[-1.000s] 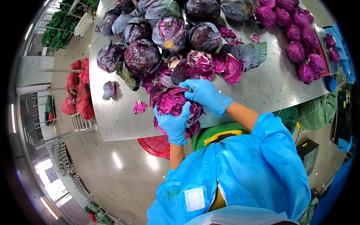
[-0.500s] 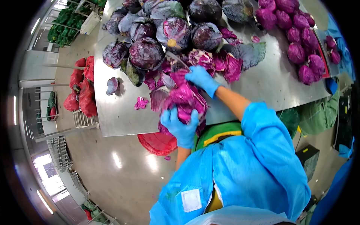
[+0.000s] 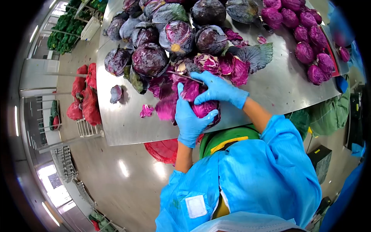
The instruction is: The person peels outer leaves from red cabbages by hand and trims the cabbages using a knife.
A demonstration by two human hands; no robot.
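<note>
Across the metal counter (image 3: 127,125), dark whole cabbages (image 3: 150,59) crowd beyond loose purple leaves (image 3: 239,71). Near the close edge, my left hand (image 3: 190,119) cups a bright cabbage (image 3: 207,109) in its grip; my right hand (image 3: 221,91) closes its grip on a thin knife (image 3: 187,77), fingers against that cabbage.

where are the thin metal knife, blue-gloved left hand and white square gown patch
thin metal knife (image 3: 186,77), head view, on the blade
blue-gloved left hand (image 3: 189,123), head view, on the glove's back
white square gown patch (image 3: 196,207), head view, on its middle
</note>
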